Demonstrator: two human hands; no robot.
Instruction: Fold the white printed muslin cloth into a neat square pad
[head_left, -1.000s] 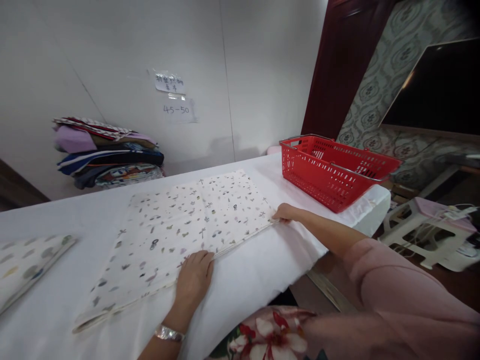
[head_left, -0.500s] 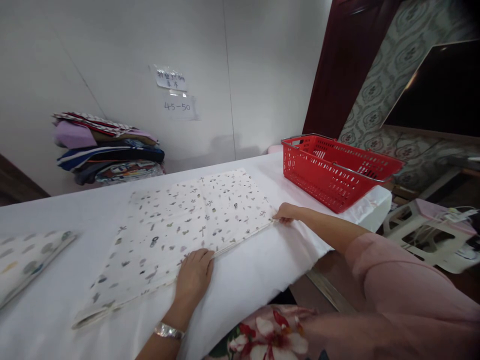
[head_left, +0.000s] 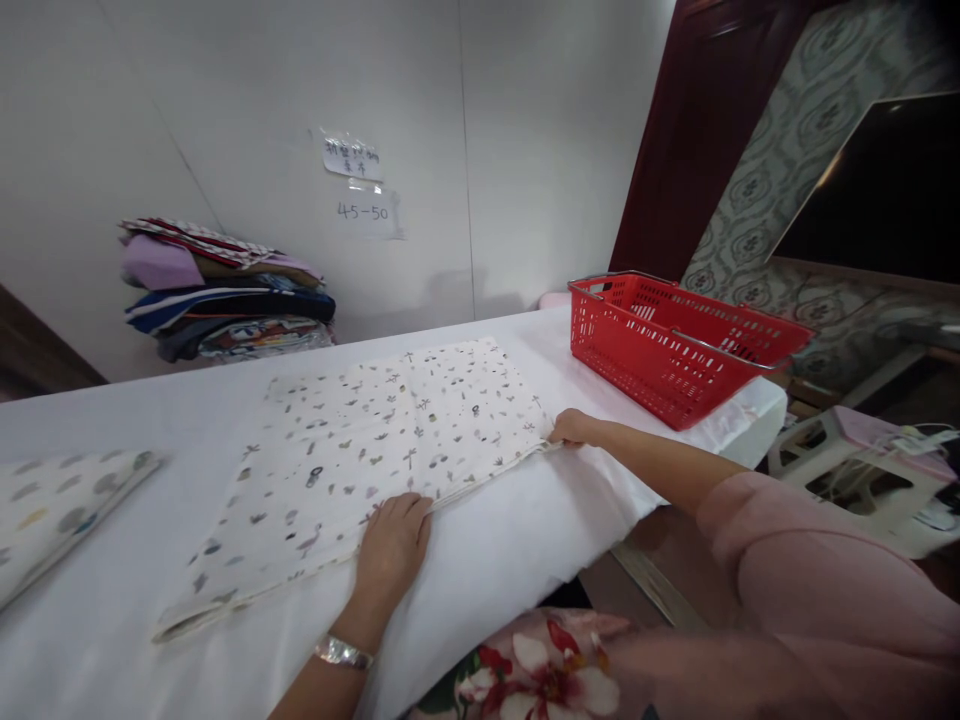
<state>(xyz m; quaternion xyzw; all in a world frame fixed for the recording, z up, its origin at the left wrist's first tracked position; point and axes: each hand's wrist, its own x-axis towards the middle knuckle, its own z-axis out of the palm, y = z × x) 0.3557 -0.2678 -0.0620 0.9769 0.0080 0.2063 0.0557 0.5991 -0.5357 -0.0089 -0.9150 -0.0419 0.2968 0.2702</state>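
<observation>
A folded white cloth (head_left: 360, 450) printed with small palms, birds and other figures lies flat, its layered edge facing me. My left hand (head_left: 394, 545), with a silver bracelet at the wrist, rests flat on the near edge with its fingers stretched out. At the right near corner, my right hand (head_left: 574, 428) pinches the cloth's edge between closed fingers. Both hands stay low at the table (head_left: 480, 560), which has a white cover. On the far left, partly out of view, lies another folded white cloth (head_left: 67, 510) with larger grey spots.
A red plastic basket (head_left: 660, 360) with metal handles stands at the table's right end. Folded clothes (head_left: 232, 290) are stacked at the back left against the wall. Paper signs (head_left: 364, 212) are taped above. To the right of the table is a white and pink stool (head_left: 862, 460).
The view has shifted slightly, moving the whole scene a little to the right in the picture. My hands keep nearly the same places on the cloth.
</observation>
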